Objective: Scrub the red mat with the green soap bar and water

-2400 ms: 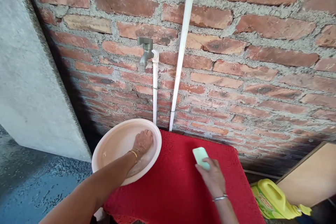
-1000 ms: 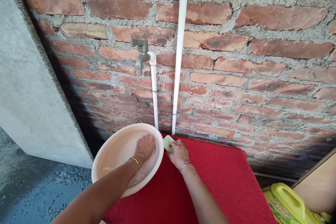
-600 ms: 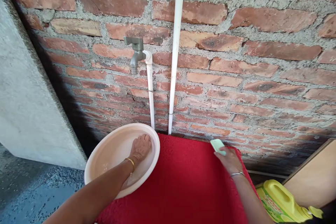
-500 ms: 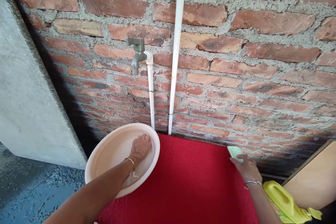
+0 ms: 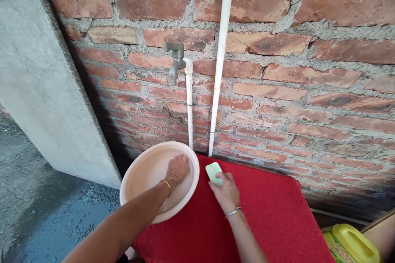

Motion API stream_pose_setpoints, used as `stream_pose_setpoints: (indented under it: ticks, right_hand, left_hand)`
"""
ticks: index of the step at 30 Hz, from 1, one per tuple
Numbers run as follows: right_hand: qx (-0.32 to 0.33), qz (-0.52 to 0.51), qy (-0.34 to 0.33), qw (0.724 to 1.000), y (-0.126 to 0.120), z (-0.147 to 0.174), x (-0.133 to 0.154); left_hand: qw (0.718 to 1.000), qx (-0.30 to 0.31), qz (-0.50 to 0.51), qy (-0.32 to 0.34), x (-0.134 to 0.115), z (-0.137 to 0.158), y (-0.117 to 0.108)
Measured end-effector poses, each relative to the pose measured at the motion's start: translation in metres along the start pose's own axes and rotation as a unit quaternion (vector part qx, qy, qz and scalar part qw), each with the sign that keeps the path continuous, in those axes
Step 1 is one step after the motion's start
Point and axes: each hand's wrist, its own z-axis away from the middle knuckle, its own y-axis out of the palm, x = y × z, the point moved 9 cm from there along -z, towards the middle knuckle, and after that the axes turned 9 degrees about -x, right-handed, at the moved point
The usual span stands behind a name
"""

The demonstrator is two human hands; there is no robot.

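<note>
My left hand [image 5: 178,169], with a gold bangle at the wrist, is down inside the pale pink basin [image 5: 129,181], near its right inner wall. Its fingers are curled and pressed together; whatever may be under them is hidden. Shallow clear water seems to cover the basin's bottom. Just right of the basin, my right hand [image 5: 226,191] grips a pale green flat block [image 5: 213,169] with rounded corners and a small hole near its far end. The block is held over the red cloth [image 5: 265,201]; its underside does not show.
A grey tap [image 5: 176,62] on a white pipe [image 5: 189,107] stands above the basin. A taller white pipe [image 5: 219,61] runs up the brick wall [image 5: 277,65]. At left leans a concrete slab [image 5: 58,74]; a yellow jug [image 5: 352,242] is at lower right.
My right hand has carried the pale green block left, from the cloth's far right edge to beside the basin. My left hand stays in the basin. The view has shifted slightly.
</note>
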Motion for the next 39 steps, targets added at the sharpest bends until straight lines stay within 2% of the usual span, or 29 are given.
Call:
stream_pose_setpoints:
  ticks: [2,4,7,11,16,20,22,24,25,27,29,31,35,37,39]
  right_hand:
    - [0.024,0.019,-0.036,0.999,0.016,0.008,0.029]
    - [0.041,0.034,-0.067,0.996,0.022,0.012,0.042]
    - [0.042,0.044,-0.059,0.996,0.012,0.009,0.024]
    - [0.019,0.064,0.015,0.998,-0.025,-0.003,-0.048]
    - [-0.034,0.075,0.138,0.987,-0.088,-0.007,-0.183]
    - [-0.108,0.062,0.214,0.969,-0.146,0.009,-0.288]
    - [-0.134,0.080,0.259,0.953,-0.165,0.020,-0.323]
    - [-0.150,0.096,0.279,0.944,-0.172,0.026,-0.333]
    - [-0.151,0.095,0.275,0.945,-0.169,0.026,-0.327]
    - [-0.141,0.078,0.238,0.958,-0.151,0.018,-0.294]
    - [-0.104,0.056,0.184,0.976,-0.120,0.008,-0.239]
    - [-0.060,0.041,0.122,0.990,-0.087,-0.002,-0.171]
    - [-0.009,0.031,0.020,0.999,-0.031,-0.015,-0.041]
    - [0.010,0.028,-0.011,1.000,-0.009,-0.019,0.005]
    - [0.031,0.029,-0.036,0.998,0.009,-0.021,0.035]
  left_hand:
    - [1.000,0.001,0.002,0.002,0.000,0.001,0.000]
    - [1.000,0.001,0.007,0.005,0.000,0.001,-0.001]
    - [1.000,0.001,0.012,0.006,0.001,0.001,-0.001]
    - [1.000,0.004,0.012,0.000,0.002,0.000,-0.001]
    - [1.000,0.023,0.004,0.002,0.000,0.000,-0.004]
    - [1.000,0.028,0.001,0.009,-0.002,0.000,-0.005]
    - [1.000,0.024,0.001,0.006,-0.002,0.001,-0.006]
    - [1.000,0.016,0.006,0.003,-0.003,0.001,-0.006]
    - [1.000,0.013,0.008,0.001,-0.003,0.001,-0.006]
    - [1.000,0.007,0.011,0.000,-0.003,0.000,-0.005]
    - [1.000,0.007,0.011,-0.001,-0.002,0.000,-0.003]
    - [1.000,0.004,0.010,0.000,-0.002,0.000,-0.002]
    - [1.000,-0.002,0.011,0.002,-0.001,0.000,-0.001]
    - [1.000,0.000,0.008,0.002,-0.001,0.000,-0.001]
    - [1.000,0.004,0.005,0.000,-0.001,0.000,-0.001]
